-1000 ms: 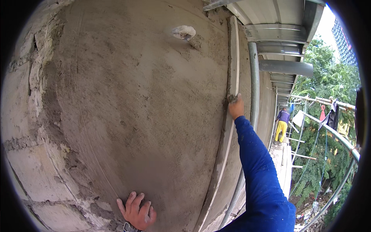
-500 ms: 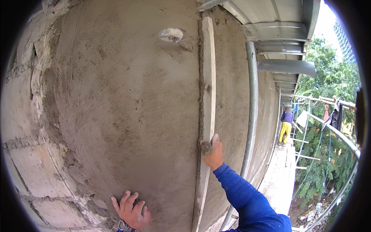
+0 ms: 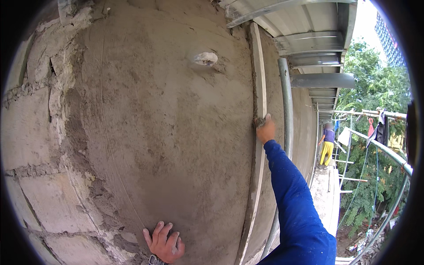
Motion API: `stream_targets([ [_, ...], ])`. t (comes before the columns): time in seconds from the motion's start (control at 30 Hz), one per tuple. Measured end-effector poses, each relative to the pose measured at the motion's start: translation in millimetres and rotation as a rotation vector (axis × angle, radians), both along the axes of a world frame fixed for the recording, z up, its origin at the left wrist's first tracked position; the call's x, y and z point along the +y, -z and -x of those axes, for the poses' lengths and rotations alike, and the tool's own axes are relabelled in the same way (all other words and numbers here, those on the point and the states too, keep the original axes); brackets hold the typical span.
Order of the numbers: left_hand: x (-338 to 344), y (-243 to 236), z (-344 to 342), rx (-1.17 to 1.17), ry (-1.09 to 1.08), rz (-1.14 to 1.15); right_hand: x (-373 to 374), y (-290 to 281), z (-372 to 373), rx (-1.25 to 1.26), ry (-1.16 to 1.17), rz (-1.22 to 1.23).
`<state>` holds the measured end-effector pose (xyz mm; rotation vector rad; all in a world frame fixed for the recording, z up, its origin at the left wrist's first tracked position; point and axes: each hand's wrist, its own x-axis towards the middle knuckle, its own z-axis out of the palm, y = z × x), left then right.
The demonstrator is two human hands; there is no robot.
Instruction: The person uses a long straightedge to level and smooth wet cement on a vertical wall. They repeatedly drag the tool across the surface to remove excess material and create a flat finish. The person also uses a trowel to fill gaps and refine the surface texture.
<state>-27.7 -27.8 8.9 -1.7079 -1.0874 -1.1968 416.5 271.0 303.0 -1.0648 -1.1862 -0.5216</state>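
Observation:
My left hand [image 3: 165, 243], fingers spread, rests at the bottom of the freshly plastered grey wall [image 3: 176, 132]. A thin line [image 3: 110, 150], either a string or a scored mark, runs down the plaster to its fingertips. My right hand [image 3: 266, 129] is wrapped round the edge of a long, pale straightedge [image 3: 258, 62] that stands upright against the wall. Wet mortar clings along the straightedge's left side and by my right fingers. A rough whitish hole [image 3: 206, 58] breaks the plaster, left of the straightedge's upper part.
Bare blocks [image 3: 48, 198] with a ragged mortar edge lie left. Right of the straightedge stands a metal pole [image 3: 286, 106] below a metal roof [image 3: 309, 44]. Farther along the walkway [image 3: 324, 194] is a person in yellow trousers [image 3: 327, 150]. Scaffold rails [image 3: 388, 148] line the right.
My right hand has moved up along the straightedge, its arm stretching farther. My left hand stays low on the wall. The whole view has shifted, so the wall appears farther right and lower.

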Motion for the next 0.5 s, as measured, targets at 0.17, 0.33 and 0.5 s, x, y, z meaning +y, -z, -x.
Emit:
stream_targets([
  [0.17, 12, 14, 1, -0.056, -0.023, 0.005, -84, 123, 101, -0.075, -0.133, 0.061],
  [0.33, -2, -7, 1, 0.004, -0.044, 0.048, -105, 235, 117, -0.022, -0.176, 0.236],
  [0.5, -2, -5, 1, 0.024, -0.099, 0.029, -34, 184, 41, 0.141, -0.094, 0.191],
])
